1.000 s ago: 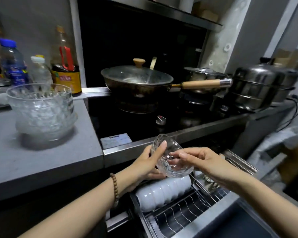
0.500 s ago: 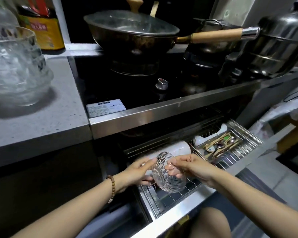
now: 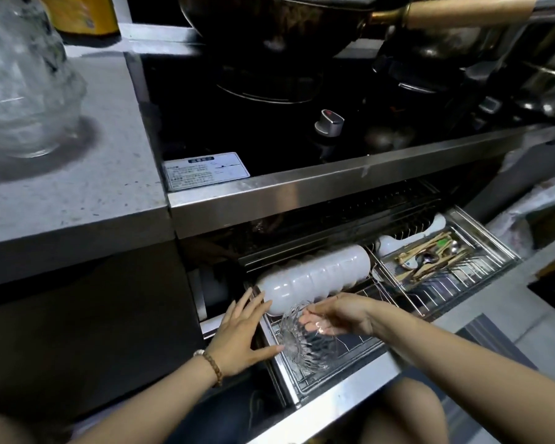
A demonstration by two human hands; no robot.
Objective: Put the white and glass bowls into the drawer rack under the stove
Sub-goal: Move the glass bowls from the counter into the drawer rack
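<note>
Clear cut glass with a ribbed, starburst pattern makes up the glass bowl (image 3: 302,350), which stands on its edge in the drawer rack (image 3: 343,370) under the stove, mouth turned to the right. It sits at the front left of the rack, just in front of a row of white bowls (image 3: 318,274) racked on edge and nested together.

The right hand (image 3: 337,315) reaches to the bowl's mouth, its fingers (image 3: 308,325) showing through the glass. Blur hides whether they pinch the rim or only touch it. The left hand (image 3: 241,331) lies released, fingers straight and spread, with the thumb tip at the bowl's base and the fingertips near the end white bowl. A beaded bracelet (image 3: 212,368) circles that wrist.

To the right, a steel tray (image 3: 481,251) in the same drawer holds chopsticks and spoons (image 3: 430,259). The stove's steel front edge (image 3: 302,190) overhangs the drawer's back. On the black stovetop are a knob (image 3: 329,123), a white label (image 3: 205,169) and a dark wok (image 3: 269,27) with a wooden handle (image 3: 468,11). A stack of glass bowls (image 3: 20,75), blurred, stands on the grey counter (image 3: 77,193) to the left.
</note>
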